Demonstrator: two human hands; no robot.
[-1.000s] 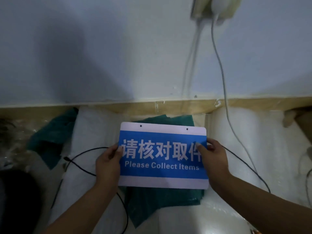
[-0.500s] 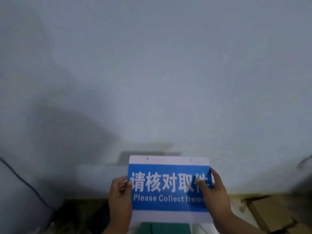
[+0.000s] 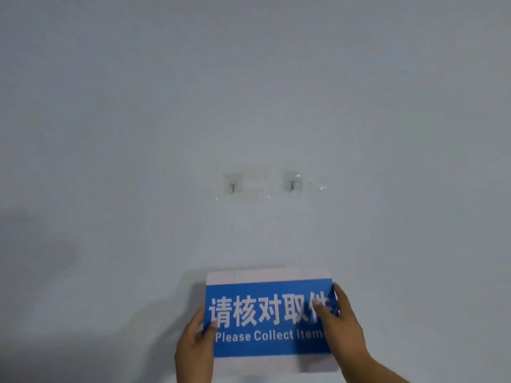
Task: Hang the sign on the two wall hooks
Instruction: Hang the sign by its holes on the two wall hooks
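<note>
A blue and white sign [image 3: 269, 317] reading "Please Collect Items" is held upright in front of the wall, low in the head view. My left hand [image 3: 195, 346] grips its left edge and my right hand [image 3: 341, 327] grips its right edge, thumbs on the front face. Two small holes sit in the sign's white top strip. Higher on the wall are two clear adhesive hooks, the left hook [image 3: 233, 186] and the right hook [image 3: 292, 184], side by side. The sign's top edge is well below both hooks.
The pale grey wall [image 3: 138, 106] fills the view. Bits of old clear tape residue [image 3: 318, 186] cling around the hooks. A soft shadow lies on the wall at the left.
The view has tilted up from the bench and cloth to the bare wall, and the two hooks have come into sight. Both hands have raised the sign, keeping the same grip.
</note>
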